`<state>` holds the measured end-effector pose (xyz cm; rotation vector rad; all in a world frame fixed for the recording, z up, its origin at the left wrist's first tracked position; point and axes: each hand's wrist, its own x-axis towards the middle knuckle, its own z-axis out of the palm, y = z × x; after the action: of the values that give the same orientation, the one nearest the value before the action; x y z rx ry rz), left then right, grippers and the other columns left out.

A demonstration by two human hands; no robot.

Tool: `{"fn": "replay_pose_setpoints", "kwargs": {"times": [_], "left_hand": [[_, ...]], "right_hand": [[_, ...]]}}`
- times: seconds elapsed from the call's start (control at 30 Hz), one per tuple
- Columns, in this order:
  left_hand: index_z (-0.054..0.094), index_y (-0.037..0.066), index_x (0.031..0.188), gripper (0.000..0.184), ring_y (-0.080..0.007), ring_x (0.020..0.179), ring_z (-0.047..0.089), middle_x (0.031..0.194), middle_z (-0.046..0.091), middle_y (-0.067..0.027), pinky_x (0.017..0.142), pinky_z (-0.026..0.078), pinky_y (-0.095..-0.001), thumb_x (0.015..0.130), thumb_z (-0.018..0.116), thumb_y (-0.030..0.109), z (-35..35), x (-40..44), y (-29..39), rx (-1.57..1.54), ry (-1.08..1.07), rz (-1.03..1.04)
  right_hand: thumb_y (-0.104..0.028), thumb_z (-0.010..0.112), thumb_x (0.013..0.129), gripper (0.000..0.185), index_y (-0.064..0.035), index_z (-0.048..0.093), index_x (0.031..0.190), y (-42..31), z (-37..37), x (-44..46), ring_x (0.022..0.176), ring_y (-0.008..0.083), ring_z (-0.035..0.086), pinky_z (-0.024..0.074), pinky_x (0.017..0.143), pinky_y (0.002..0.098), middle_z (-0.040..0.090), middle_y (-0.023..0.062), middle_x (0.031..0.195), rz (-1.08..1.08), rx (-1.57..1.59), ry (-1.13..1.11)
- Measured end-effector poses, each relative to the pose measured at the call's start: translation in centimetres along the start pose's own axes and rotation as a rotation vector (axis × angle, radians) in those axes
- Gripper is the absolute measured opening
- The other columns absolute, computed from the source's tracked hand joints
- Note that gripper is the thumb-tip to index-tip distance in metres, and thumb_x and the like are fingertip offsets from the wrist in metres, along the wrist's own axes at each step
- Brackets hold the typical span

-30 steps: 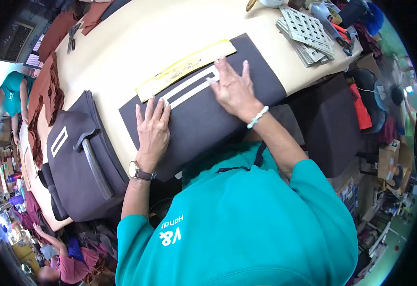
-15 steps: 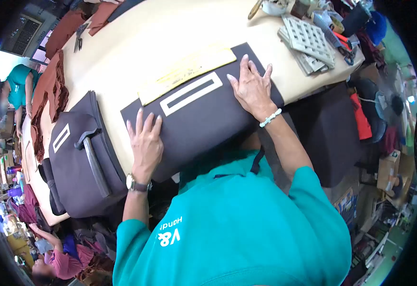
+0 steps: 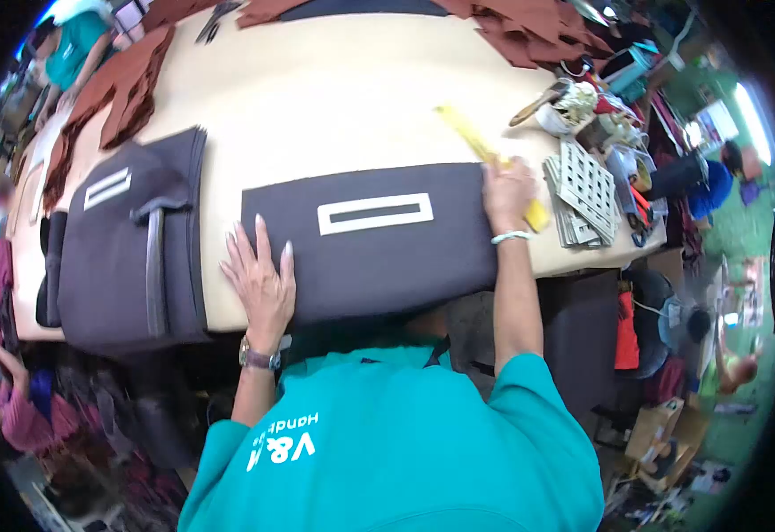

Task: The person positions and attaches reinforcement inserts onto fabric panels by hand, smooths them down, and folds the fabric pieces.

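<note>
A dark fabric panel (image 3: pixel 379 266) lies at the table's front edge, with a cream rectangular frame (image 3: pixel 375 214) flat on it around a dark slot. My left hand (image 3: pixel 265 288) rests at the panel's left edge, fingers spread and holding nothing. At the panel's right edge my right hand (image 3: pixel 509 197) is closed over a yellow strip (image 3: pixel 470 135), which sticks out above and below the fingers.
To the left, a hammer (image 3: pixel 154 257) lies on stacked dark pieces (image 3: pixel 104 257) with a similar cream frame. Lattice-like plates (image 3: pixel 587 191), a brush (image 3: pixel 540 104) and tools are at the right. Brown pieces (image 3: pixel 144 80) and scissors (image 3: pixel 217 19) are farther back. Co-workers are at the left.
The yellow strip has gone from above the cream frame to the panel's right side, now in my right hand. My left hand stays by the left edge. The view has turned.
</note>
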<state>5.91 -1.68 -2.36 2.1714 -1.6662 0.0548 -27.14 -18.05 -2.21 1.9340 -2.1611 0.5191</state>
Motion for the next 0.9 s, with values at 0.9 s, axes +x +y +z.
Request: {"fn": "replay_pose_setpoints", "kwargs": {"times": [0.9], "left_hand": [[0.056, -0.001, 0.119, 0.033, -0.0291, 0.111, 0.056, 0.119, 0.057, -0.0205, 0.093, 0.042, -0.0329, 0.086, 0.053, 0.003, -26.9, 2.1, -21.7, 0.135, 0.782, -0.195]], "right_hand": [[0.005, 0.054, 0.084, 0.020, 0.0012, 0.063, 0.102, -33.0, -10.0, -4.5, 0.068, 0.0085, 0.052, 0.0446, 0.062, 0.0213, 0.056, 0.0034, 0.083, -0.567, 1.579, -0.379]]}}
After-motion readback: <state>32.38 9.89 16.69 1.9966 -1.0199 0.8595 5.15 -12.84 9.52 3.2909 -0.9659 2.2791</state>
